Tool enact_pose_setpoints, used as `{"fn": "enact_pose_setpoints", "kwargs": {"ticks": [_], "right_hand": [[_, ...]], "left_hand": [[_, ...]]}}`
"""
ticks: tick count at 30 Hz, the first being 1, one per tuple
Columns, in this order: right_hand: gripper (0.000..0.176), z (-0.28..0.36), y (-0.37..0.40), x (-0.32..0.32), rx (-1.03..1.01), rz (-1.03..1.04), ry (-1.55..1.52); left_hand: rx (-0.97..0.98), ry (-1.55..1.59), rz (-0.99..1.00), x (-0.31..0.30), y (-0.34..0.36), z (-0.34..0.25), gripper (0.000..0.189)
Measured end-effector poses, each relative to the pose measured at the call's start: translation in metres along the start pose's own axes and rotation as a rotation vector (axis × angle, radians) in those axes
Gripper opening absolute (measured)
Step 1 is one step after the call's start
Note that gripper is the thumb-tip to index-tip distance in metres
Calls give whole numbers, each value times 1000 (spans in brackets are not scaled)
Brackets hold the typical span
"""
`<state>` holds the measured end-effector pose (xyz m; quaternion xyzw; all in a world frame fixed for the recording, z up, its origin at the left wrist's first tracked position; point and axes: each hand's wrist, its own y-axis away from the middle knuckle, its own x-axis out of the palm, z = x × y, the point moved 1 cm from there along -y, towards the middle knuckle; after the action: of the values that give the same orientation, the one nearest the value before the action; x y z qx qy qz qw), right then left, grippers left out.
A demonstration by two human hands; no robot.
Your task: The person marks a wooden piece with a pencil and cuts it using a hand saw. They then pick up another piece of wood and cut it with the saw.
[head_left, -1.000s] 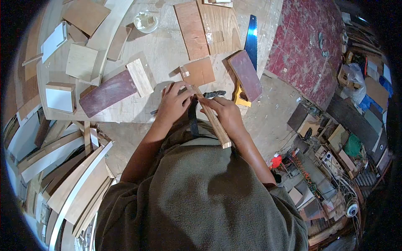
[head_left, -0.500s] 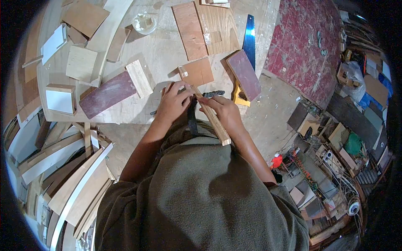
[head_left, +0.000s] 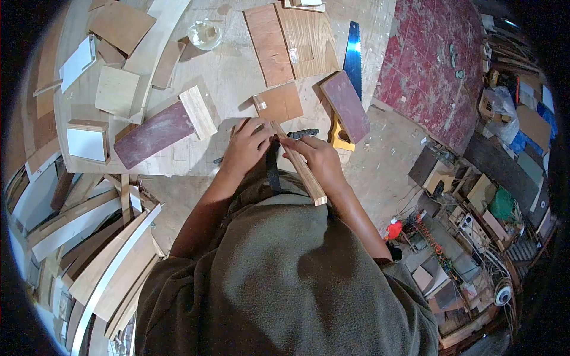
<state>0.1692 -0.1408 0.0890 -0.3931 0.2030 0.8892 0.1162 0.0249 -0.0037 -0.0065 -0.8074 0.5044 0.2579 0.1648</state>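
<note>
A narrow wooden strip (head_left: 307, 177) slants from the table edge back toward my body, its near end over my dark shirt. My right hand (head_left: 319, 156) grips it around the middle, thumb and fingers closed on it. With bent fingers, my left hand (head_left: 245, 144) holds the far end. Between my hands a black strap (head_left: 272, 169) hangs down. A small brown board (head_left: 282, 102) lies just beyond the strip's far end, with a little wooden block on its left edge. To the right of it, a dark object (head_left: 304, 133) lies behind my right hand.
A handsaw (head_left: 353, 56) with a yellow handle lies partly under a purple-faced board (head_left: 346, 107). Another purple board (head_left: 155, 133) with a pale wood piece (head_left: 198, 113) lies left. A glass jar (head_left: 205, 34) stands further back. Stacked offcuts (head_left: 113, 255) fill the lower left.
</note>
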Motion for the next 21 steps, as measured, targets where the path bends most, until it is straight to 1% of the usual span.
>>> {"fn": "enact_pose_setpoints", "kwargs": {"ticks": [9,14,17,21], "right_hand": [[31,0,1,1,-13,3,28],[30,0,1,2,-18,-36,-11],[32,3,1,-4,2,-17,-53],[29,-2,5,-9,2,-59,-19]], "left_hand": [[-3,-47,10,-1,0,-1,26],[-7,-27,22,1,1,2,25],[-12,-33,5,-3,-4,-7,25],[-16,-66,30,-8,-8,-19,28]]}}
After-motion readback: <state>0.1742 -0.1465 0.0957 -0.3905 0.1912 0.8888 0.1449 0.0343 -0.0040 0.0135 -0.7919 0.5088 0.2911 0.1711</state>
